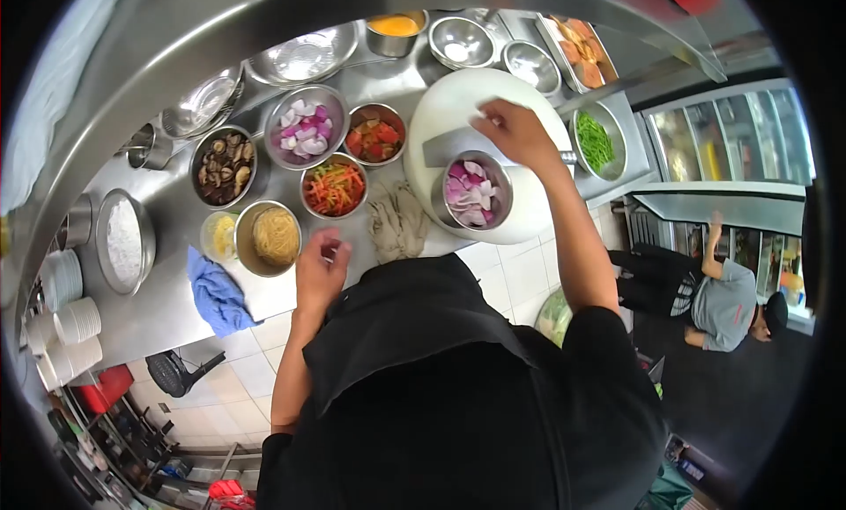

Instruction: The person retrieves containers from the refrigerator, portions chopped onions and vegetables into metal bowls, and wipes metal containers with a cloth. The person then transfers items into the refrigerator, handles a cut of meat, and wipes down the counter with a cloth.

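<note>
My right hand [520, 133] hovers over the round white cutting board [529, 212], fingers curled, near the blade of a cleaver [441, 148] lying flat. Whether those fingers hold anything is too small to tell. Just below on the board, a metal bowl of cut red onion [476, 191] partly covers the cleaver. My left hand [321, 268] is at the counter's front edge with bent fingers, beside a bowl of noodle-like strands [269, 238]; nothing shows in it. A beige cloth [397, 221] lies between the hands and the bowls.
Bowls of onion [306, 127], mushrooms [222, 168], shredded vegetables [334, 186], red pieces [374, 137], green vegetables [596, 143] and white powder [124, 241] line the steel counter. A blue cloth [216, 291] hangs at its edge. Another person [723, 305] stands by an open fridge at right.
</note>
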A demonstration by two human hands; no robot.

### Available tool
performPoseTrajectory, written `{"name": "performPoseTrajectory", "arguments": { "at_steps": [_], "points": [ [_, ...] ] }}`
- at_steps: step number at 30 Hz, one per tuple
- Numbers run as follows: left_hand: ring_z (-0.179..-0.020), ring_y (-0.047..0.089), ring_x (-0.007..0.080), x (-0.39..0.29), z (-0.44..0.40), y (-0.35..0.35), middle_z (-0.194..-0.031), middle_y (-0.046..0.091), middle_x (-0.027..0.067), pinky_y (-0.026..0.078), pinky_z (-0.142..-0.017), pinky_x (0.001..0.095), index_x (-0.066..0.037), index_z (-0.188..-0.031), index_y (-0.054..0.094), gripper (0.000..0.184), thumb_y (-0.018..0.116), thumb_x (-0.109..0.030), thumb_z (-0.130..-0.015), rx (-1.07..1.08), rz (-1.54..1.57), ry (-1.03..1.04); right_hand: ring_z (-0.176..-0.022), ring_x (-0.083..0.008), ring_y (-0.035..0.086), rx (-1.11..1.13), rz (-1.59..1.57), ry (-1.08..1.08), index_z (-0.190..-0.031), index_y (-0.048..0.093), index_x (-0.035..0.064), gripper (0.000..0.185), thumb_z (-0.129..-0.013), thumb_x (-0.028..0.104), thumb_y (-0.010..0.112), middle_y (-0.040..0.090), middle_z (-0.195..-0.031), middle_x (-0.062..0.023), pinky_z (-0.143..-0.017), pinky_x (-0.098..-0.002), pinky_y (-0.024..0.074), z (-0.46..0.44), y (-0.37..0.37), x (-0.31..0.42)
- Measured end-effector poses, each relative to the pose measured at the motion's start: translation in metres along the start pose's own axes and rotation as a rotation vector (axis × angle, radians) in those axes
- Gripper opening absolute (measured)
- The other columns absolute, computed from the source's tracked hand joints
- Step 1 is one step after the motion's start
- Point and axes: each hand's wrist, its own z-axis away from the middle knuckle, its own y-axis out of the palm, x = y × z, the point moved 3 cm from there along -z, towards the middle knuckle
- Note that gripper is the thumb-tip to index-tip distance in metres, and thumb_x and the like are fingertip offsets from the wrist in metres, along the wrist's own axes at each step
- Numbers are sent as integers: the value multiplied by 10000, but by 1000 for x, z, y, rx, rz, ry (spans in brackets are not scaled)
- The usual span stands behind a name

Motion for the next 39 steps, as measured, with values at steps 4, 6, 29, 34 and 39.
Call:
{"name": "performPoseTrajectory", "arguments": {
  "at_steps": [4, 6, 29, 34, 39],
  "points": [
    [-712, 625, 196, -18, -3, 23, -828, 671, 112, 504, -684, 321, -59, -1120, 620, 296, 672, -156, -845, 273, -110, 128, -780, -263, 664, -30, -109, 282, -1220, 544, 30, 501, -823, 283, 714, 678, -947, -181, -718, -353, 523, 104, -10, -34],
    [-733, 629, 225, -30, -9, 26, -849, 671, 123, 508, -698, 343, -71, -1148, 610, 327, 670, -172, -843, 318, -227, 178, -787, -257, 657, 26, -254, 423, -1336, 429, 72, 742, -735, 281, 811, 657, -1035, -178, -687, -365, 521, 140, -1, -31],
    [-749, 551, 86, -58, 40, 173, -859, 601, 24, 454, -670, 236, -13, -1102, 576, 332, 406, -288, -1023, 1052, 6, -29, -730, -321, 627, -474, -210, 51, -844, 575, 77, 310, -599, 27, 759, 597, -1084, -157, -595, -380, 518, 324, -5, -12],
    [-796, 557, 107, -107, 60, 281, -964, 628, 47, 457, -696, 252, -7, -1205, 538, 491, 348, -421, -1024, 1119, 58, 7, -739, -330, 621, -535, -187, 92, -813, 550, 53, 296, -571, 5, 713, 547, -1221, -230, -612, -383, 527, 387, -42, -103],
    [-1053, 576, 198, -176, 90, 431, -1212, 572, 111, 478, -841, 351, -51, -1406, 364, 687, 317, -582, -974, 1171, 284, -129, -745, -336, 626, -608, -46, 209, -794, 560, 48, 279, -564, 28, 718, 508, -1259, -292, -636, -410, 532, 448, -96, -186]
  ]
}}
